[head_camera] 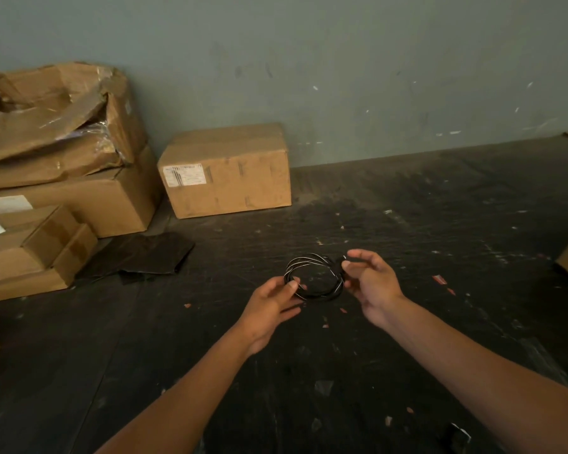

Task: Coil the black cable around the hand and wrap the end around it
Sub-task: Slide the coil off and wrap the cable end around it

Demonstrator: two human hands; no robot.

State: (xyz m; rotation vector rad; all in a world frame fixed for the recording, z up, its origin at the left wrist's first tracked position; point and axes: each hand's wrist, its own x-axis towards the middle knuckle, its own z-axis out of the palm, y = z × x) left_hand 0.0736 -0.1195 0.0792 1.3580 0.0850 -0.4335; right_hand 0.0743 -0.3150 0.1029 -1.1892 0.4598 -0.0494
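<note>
both hands [269, 303] [369, 280] pinch coiled black cable [315, 278].

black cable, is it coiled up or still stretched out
Coiled: the black cable forms a round loop of several turns, held between the left hand and the right hand above the floor.

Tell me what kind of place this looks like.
Probably a storeroom or warehouse corner. Cardboard boxes, one labelled and one torn open, are stacked against a bare, scuffed wall, and the dark floor is worn and littered with scraps.
</note>
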